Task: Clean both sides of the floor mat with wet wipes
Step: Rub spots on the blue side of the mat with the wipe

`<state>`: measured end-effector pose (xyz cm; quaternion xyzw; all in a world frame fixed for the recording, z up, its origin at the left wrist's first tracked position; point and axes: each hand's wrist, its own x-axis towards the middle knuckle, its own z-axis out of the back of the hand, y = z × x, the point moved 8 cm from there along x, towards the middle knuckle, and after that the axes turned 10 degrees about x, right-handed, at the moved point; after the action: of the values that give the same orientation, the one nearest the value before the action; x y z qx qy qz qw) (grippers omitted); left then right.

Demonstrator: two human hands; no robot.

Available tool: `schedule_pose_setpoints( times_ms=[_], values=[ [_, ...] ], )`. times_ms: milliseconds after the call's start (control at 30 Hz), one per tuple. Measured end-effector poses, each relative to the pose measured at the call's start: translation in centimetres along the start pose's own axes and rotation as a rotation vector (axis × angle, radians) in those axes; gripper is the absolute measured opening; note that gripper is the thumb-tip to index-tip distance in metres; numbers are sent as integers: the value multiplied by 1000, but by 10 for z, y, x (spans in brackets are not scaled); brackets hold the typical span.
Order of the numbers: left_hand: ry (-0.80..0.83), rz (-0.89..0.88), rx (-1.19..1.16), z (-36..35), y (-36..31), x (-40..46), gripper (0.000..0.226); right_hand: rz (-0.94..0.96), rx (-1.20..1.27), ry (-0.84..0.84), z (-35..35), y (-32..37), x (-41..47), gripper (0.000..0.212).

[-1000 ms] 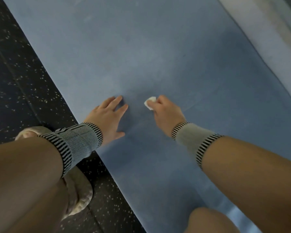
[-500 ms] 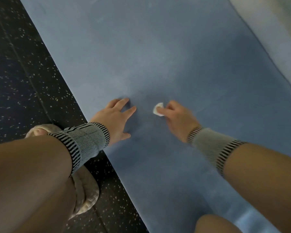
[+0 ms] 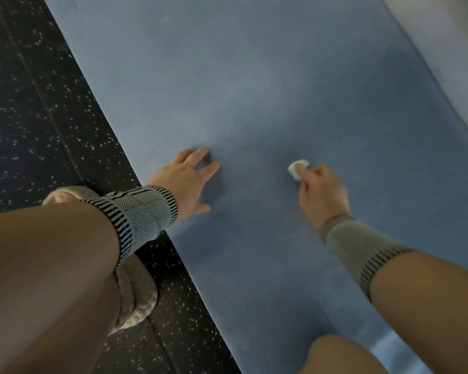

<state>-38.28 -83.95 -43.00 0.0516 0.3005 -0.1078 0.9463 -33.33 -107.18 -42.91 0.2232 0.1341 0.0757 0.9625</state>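
A blue floor mat lies flat and runs diagonally across the view. My left hand rests flat on it near its left edge, fingers spread and straight. My right hand is on the middle of the mat and pinches a small bunched white wet wipe against the surface. The wipe shows just beyond my fingertips. Both wrists wear striped knit bands.
Dark speckled flooring lies left of the mat. My foot in a beige slipper stands on that flooring beside the mat's edge. My knee is over the mat's near end. A pale surface borders the mat at upper right.
My right hand has slid the wipe to the right across the mat, away from my left hand. My left hand stays pressed on the mat in the same spot.
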Motion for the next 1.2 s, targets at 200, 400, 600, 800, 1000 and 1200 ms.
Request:
schedule_pose_setpoints(
  times_ms=[200, 400, 600, 800, 1000, 1200],
  values=[
    [7, 5, -13, 1, 1, -1, 97, 123, 162, 111, -44, 85, -6, 33],
    [-14, -6, -77, -1, 4, -2, 93, 123, -14, -48, 0, 23, 17, 26],
    [-22, 3, -113, -1, 7, -6, 85, -40, 313, -100, -17, 72, 58, 21],
    [-85, 148, -174, 0, 40, -16, 62, 411, -48, 112, -32, 83, 15, 33],
    [-108, 240, -279, -12, 51, -35, 51, 134, 80, -5, -40, 109, 41, 21],
    [-142, 501, -586, -16, 73, -50, 46, 505, -74, 294, -63, 106, -25, 39]
  ],
)
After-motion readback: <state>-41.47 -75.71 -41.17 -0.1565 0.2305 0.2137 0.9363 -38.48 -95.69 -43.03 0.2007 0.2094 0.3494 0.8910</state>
